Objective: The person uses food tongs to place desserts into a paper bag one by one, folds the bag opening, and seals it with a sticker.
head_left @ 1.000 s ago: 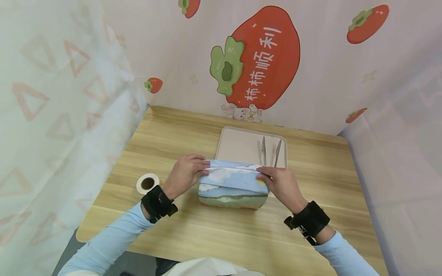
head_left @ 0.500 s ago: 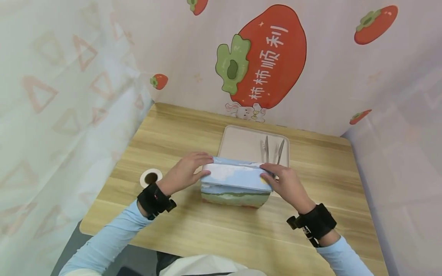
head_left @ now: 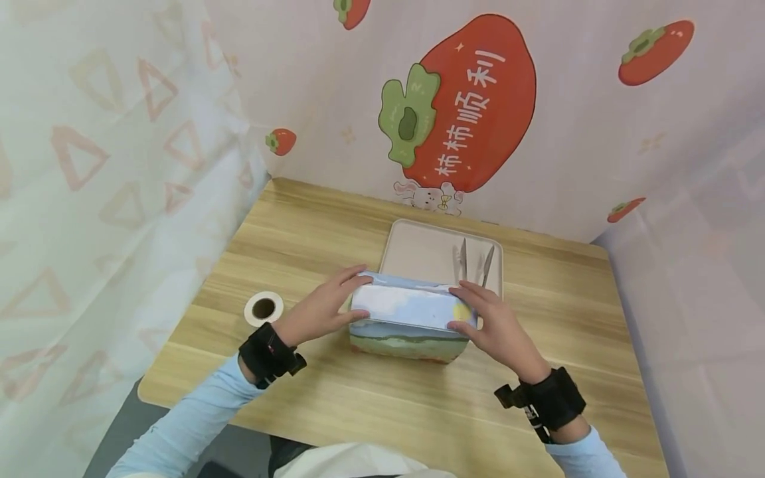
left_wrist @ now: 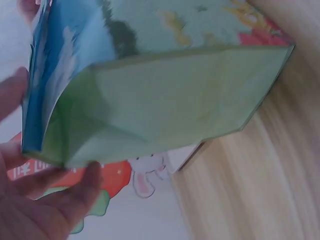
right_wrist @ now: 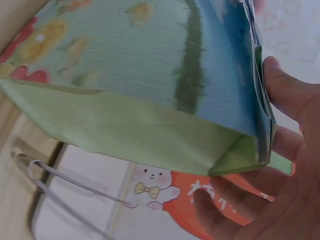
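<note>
A paper bag (head_left: pixel 412 346) painted with sky and a green field lies on the table, its top folded over into a blue flap (head_left: pixel 412 305) with a white cloud. At the flap's left end my left hand (head_left: pixel 325 309) holds it, thumb at the front and fingers over the back edge. My right hand (head_left: pixel 499 325) holds the right end the same way, thumb near the yellow sun. Both wrist views show the bag's plain pale green side panels (left_wrist: pixel 165 105), with the thumb on the flap and fingers behind the side.
Behind the bag a beige tray (head_left: pixel 418 249) bears metal tongs (head_left: pixel 463 259), partly hidden by the bag. A roll of white tape (head_left: pixel 263 322) sits left of my left hand. A printed cloth wall (head_left: pixel 335 159) stands behind the table.
The folded flap now lies flatter over the bag's top. Both hands have spread from a pinch on the fold to a wider hold, thumbs lower at the front edge.
</note>
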The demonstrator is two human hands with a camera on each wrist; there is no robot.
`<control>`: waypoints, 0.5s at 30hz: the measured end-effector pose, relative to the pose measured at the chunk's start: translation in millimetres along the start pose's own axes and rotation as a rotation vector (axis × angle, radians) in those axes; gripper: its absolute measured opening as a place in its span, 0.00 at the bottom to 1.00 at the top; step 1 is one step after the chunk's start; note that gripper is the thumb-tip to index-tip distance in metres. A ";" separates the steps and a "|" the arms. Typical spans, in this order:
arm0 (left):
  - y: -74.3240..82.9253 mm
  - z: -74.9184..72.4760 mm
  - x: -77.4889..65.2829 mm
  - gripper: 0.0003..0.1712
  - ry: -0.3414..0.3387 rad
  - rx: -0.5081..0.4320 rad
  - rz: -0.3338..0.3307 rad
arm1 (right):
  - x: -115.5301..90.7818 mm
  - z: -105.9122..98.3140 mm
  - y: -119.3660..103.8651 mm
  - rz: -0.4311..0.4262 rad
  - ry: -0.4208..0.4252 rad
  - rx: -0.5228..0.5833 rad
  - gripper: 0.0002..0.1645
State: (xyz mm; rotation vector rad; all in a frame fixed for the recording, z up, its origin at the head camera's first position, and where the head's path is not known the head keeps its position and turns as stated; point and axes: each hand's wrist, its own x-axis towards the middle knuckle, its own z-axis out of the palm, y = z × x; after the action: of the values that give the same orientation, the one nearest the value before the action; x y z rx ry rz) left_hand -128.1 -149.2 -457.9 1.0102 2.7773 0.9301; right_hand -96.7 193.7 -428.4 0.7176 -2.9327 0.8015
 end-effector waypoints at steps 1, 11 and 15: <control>0.2 2.7 0.7 0.35 0.011 0.004 0.006 | -2.6 1.6 2.2 0.007 0.002 0.007 0.38; 6.5 24.1 29.9 0.33 0.074 -0.002 0.073 | -23.4 10.3 26.2 0.016 0.161 0.028 0.41; 8.5 32.3 39.7 0.33 0.076 0.002 0.072 | -25.7 9.2 35.3 0.033 0.172 0.013 0.41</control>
State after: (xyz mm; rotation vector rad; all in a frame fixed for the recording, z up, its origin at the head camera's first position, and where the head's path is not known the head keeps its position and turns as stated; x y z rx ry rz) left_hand -146.9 -103.3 -473.4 1.1051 2.8206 0.9954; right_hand -88.1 227.1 -456.7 0.5709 -2.7952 0.8409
